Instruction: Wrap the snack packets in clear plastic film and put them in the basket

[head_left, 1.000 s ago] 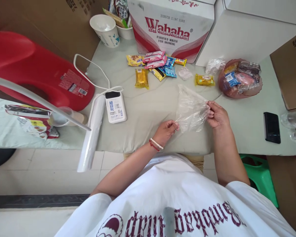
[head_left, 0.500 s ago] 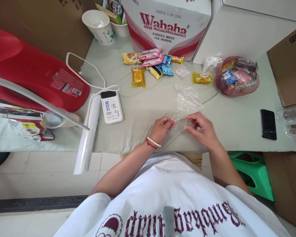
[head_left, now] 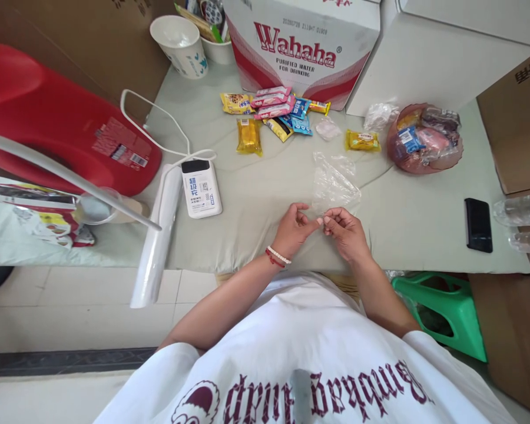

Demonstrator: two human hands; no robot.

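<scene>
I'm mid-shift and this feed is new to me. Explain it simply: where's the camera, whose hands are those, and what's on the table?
There's no machine here. One camera, worn on a person's head, looks forward and down, so you see their own left hand and right hand from above. Their fingertips meet at the near end of a clear bag. The film is too thin to show exactly which fingers pinch it. On the table, wrapped snacks lie before a carton. A power bank sits at left; a bowl of packets and a phone are at right.
</scene>
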